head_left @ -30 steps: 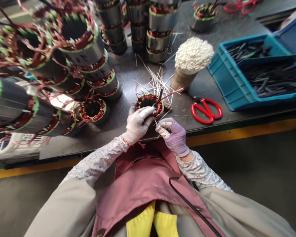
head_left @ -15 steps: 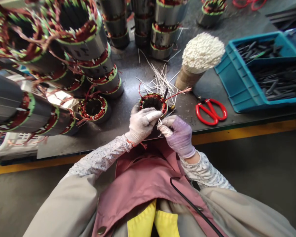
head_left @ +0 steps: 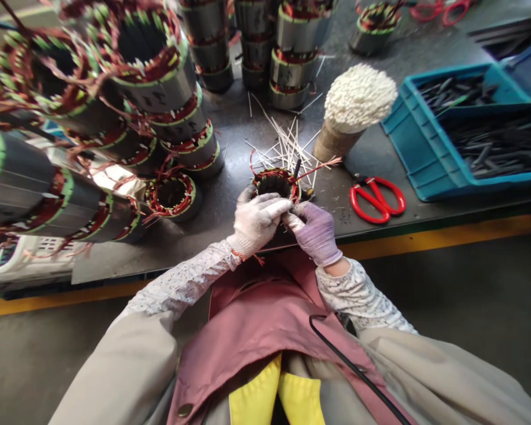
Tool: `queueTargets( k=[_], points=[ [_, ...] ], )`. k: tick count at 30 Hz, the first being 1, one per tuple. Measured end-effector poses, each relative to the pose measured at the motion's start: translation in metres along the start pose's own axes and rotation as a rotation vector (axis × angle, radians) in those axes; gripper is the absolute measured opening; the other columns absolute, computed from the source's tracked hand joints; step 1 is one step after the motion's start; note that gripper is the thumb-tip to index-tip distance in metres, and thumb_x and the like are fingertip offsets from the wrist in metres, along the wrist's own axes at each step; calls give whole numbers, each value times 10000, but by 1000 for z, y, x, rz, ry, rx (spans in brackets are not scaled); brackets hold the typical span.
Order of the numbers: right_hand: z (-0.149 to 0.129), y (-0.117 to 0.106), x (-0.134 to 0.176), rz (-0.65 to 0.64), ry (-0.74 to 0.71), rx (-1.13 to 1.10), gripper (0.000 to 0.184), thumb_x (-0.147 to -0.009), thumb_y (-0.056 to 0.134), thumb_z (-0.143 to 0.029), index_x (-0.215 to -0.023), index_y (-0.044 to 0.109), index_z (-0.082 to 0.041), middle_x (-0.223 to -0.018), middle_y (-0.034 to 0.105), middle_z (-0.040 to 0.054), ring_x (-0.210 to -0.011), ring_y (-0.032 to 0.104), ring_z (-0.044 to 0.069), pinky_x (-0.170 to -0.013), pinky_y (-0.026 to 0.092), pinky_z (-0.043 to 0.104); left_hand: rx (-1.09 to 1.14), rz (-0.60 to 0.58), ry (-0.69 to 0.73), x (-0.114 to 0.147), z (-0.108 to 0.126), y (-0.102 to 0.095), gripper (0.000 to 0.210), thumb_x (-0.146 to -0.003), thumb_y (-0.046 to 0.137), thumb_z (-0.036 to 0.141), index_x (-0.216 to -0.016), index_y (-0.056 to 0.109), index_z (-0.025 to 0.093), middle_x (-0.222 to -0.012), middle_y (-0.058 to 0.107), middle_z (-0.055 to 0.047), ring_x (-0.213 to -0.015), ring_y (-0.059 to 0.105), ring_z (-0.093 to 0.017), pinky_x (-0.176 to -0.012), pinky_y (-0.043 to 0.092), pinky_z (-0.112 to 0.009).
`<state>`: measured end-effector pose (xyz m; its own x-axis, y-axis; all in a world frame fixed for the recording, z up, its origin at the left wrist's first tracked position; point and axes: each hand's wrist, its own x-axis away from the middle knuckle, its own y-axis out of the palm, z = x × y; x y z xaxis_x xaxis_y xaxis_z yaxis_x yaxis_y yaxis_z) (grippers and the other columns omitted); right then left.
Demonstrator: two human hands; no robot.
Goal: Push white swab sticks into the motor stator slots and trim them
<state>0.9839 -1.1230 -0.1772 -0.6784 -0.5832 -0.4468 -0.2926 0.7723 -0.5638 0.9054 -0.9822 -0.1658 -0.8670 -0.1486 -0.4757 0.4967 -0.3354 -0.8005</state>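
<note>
A motor stator (head_left: 298, 192) with red windings and pale green insulation stands on the bench before me, its round bore facing up. My left hand (head_left: 257, 221), in a white glove, is closed against its near side, fingers over the rim. My right hand (head_left: 316, 231), in a purple glove with whitish fingertips, pinches at the near right rim, its tips touching those of the left. A thin white strip seems to be between the right fingertips, mostly hidden. Red lead wires (head_left: 321, 168) and a short black sleeve (head_left: 297, 169) stick out of the stator.
Loose white strips (head_left: 287, 144) lie behind the stator, beside an upright bundle of white strips (head_left: 358, 100). Red-handled scissors (head_left: 376, 200) and a blue bin (head_left: 429, 159) of black pieces are at right. Stacked stators (head_left: 177, 127) crowd the left; one small stator (head_left: 170, 198) stands nearer.
My right hand has moved slightly up and left, its fingertips now tight against the stator's rim and my left fingers. The left hand keeps its hold; the whole view has shifted slightly.
</note>
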Motion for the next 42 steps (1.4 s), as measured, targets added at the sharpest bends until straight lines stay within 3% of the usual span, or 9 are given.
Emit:
queueTargets(
  k=[5, 11, 15, 18, 27, 31, 35, 38, 42],
  points=[
    [14, 4, 0, 2, -131, 66, 215, -889, 596, -347, -786, 690, -183, -753, 688, 71, -721, 623, 188, -683, 474, 293, 3, 5, 33, -1, -1, -1, 234, -959, 504, 298, -1003, 733, 301, -1003, 772, 1, -1044, 699, -185, -1112, 322, -485],
    [8, -1, -5, -73, -26, -79, 219, -863, 616, -346, -732, 683, -184, -694, 686, 43, -635, 610, 160, -632, 471, 273, 43, 44, 23, -1, -1, -2, 228, -949, 511, 269, -964, 738, 291, -985, 775, 7, -1018, 708, -163, -1104, 351, -434],
    [2, -4, -6, -3, -9, -95, 178, -860, 621, -325, -779, 702, -190, -723, 707, 50, -649, 630, 170, -655, 499, 284, 81, 67, -74, -1, 4, -6, 249, -897, 578, 230, -1117, 692, 257, -1104, 749, -15, -1034, 696, -159, -1096, 375, -389],
    [-3, -7, -6, -19, -14, -113, 148, -867, 617, -309, -826, 711, -203, -741, 720, 47, -658, 649, 174, -668, 517, 287, 59, 94, -144, -2, 9, -6, 277, -892, 564, 220, -1144, 678, 242, -1124, 743, -21, -1012, 697, -161, -1091, 389, -375],
    [6, -3, -4, -53, -154, 62, 200, -901, 581, -323, -805, 689, -184, -719, 705, 58, -651, 636, 171, -629, 468, 269, -62, 108, 104, 0, 0, 0, 324, -947, 430, 227, -1185, 646, 190, -1115, 742, -84, -1046, 698, -176, -1083, 391, -396],
    [7, -8, -6, 8, -220, 270, 270, -913, 583, -416, -943, 680, -166, -870, 705, 106, -734, 626, 193, -641, 430, 285, -70, 52, 102, 0, -3, -1, 344, -945, 422, 236, -1210, 637, 200, -1138, 735, -82, -1070, 688, -179, -1091, 396, -403],
    [9, -13, -24, -86, -411, 370, 275, -941, 504, -368, -832, 658, -168, -810, 675, 92, -700, 591, 183, -617, 388, 292, -78, 7, 88, -3, -2, -2, 342, -940, 439, 251, -1210, 647, 217, -1157, 728, -69, -1085, 682, -181, -1115, 378, -412],
    [10, -25, -30, -173, -508, 350, 287, -925, 476, -339, -752, 636, -175, -737, 648, 80, -645, 562, 172, -601, 381, 300, -55, -39, 61, -4, -4, -4, 344, -940, 457, 251, -1234, 634, 227, -1175, 722, -62, -1092, 678, -186, -1122, 377, -411],
    [4, -49, -19, -176, -463, 133, 204, -877, 560, -337, -752, 646, -201, -755, 671, 65, -655, 589, 165, -607, 429, 301, 50, -108, 57, -1, -8, -11, 451, -928, 561, 311, -1361, 520, 191, -1201, 706, -88, -1123, 661, -204, -1126, 385, -400]
  ],
)
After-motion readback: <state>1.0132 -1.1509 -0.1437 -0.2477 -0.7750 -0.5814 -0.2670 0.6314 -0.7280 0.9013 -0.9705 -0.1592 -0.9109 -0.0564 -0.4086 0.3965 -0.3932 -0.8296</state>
